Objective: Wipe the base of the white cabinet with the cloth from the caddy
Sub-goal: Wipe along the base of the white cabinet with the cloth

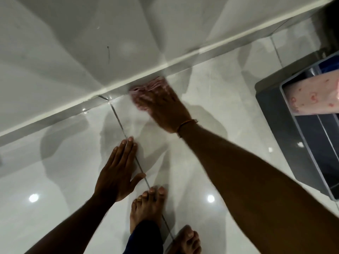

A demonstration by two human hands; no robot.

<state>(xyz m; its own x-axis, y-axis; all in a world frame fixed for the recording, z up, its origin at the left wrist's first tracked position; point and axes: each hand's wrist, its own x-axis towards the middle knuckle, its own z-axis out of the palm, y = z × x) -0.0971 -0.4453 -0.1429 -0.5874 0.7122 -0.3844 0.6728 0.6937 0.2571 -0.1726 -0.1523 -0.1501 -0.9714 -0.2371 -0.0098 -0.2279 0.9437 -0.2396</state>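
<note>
Right hand (165, 105) presses a crumpled pink cloth (145, 92) against the glossy cabinet base (55, 111); left hand (117, 173) lies flat, released.

dim | overhead glare spots on floor (55, 208) | motion blur | wide-angle warp

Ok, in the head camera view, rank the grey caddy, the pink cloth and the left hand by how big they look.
Largest to smallest, as they appear:
1. grey caddy, though cut off by the frame edge
2. left hand, flat on the floor
3. pink cloth, mostly covered by the right hand

The hand is nearer the camera, so true sizes are unsure.
</note>
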